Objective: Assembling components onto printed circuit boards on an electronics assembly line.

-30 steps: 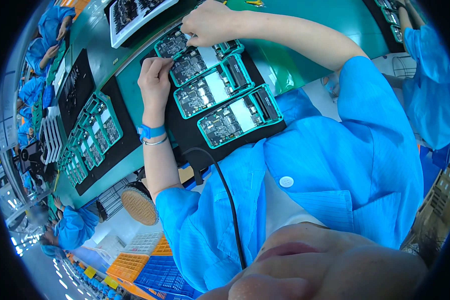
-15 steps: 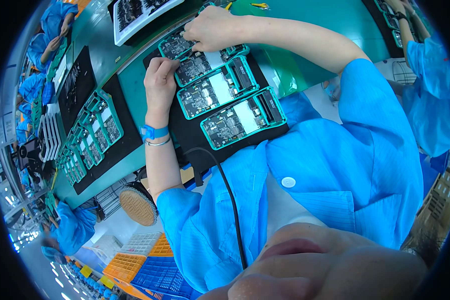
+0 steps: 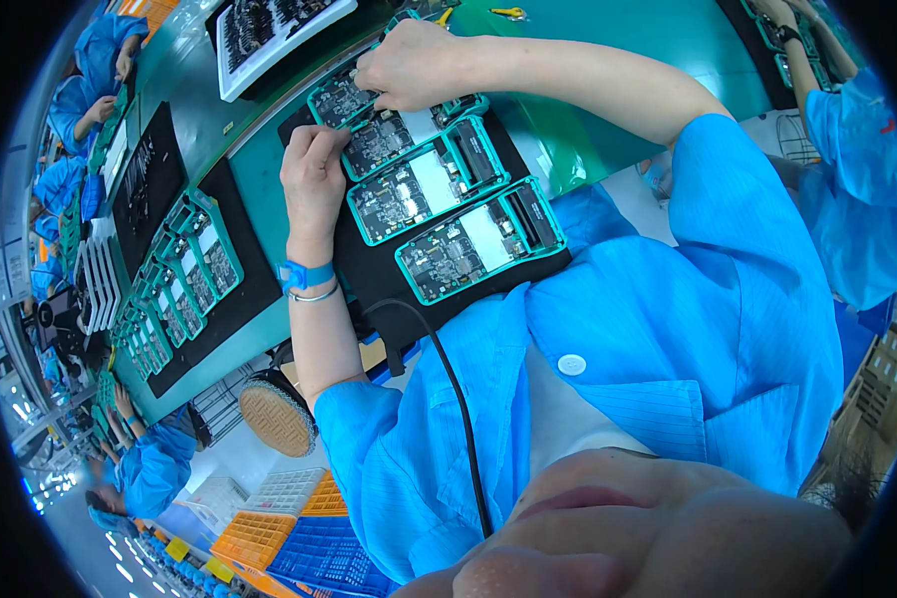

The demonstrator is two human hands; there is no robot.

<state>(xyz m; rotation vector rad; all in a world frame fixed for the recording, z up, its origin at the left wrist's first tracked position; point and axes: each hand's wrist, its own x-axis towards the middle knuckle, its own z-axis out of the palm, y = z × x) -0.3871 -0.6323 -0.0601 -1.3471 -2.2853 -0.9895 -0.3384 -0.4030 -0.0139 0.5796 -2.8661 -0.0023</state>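
Teal-framed circuit-board unit (image 3: 379, 142), by the head view, third from the near end of a slanting row of four on a black mat (image 3: 374, 284), over a smooth green tabletop (image 3: 618, 20). Left hand (image 3: 313, 181) at that unit's far-left corner, fingers drawn in narrow, thumb near fingertip; right hand (image 3: 411, 68) bent over the stretch between third unit and fourth unit (image 3: 341, 100), fingers curled. Anything pinched in either of the hands: cannot tell, fingertips small and partly hidden. Apparently fine fingertip work around the frame's edge, so best to steady the corner lightly with the left, move the right in small, even touches, and bear on the rim rather than the populated board. Keep blue wristband (image 3: 307, 275) and metal bangle (image 3: 314, 295) from brushing the nearest unit (image 3: 483, 239). As for make: stiff-looking teal rims, long and roughly rectangular; dark boards crowded with tiny angular components; a flat, pale panel mid-frame; a black block at the right end of the two nearest. Mat dull and dark beneath; farther off, a rigid white tray (image 3: 289, 45) of small dark parts (image 3: 269, 25).
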